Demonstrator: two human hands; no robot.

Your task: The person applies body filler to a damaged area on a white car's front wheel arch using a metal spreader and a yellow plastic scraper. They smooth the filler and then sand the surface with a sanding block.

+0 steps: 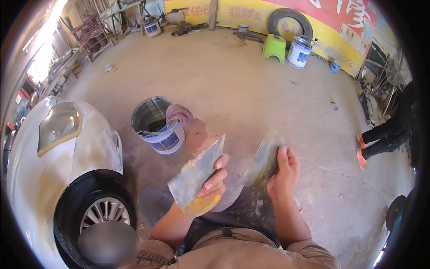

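Note:
My left hand (213, 181) grips a flat grey metal filler spreader (195, 171) with residue along its edge. Behind the spreader, below my left fingers, shows a yellow rounded thing (201, 205); what it is I cannot tell for sure. Held upright at a tilt in my right hand (285, 171) is a second thin flat spreader plate (263, 161), smeared and slightly blurred. The two plates are apart. To the left stands a white car's front end (90, 138) with dull patches on its panel, masking tape around the headlight (60, 124) and a black tyre (63, 208).
An open bucket (166, 141) with a purple-pink rag (179, 114) over its rim stands on the floor beyond my left hand. A green stool (274, 47), a white pail (299, 53) and a loose tyre (272, 22) stand by the far wall. At right, a person's legs (386, 136) are visible.

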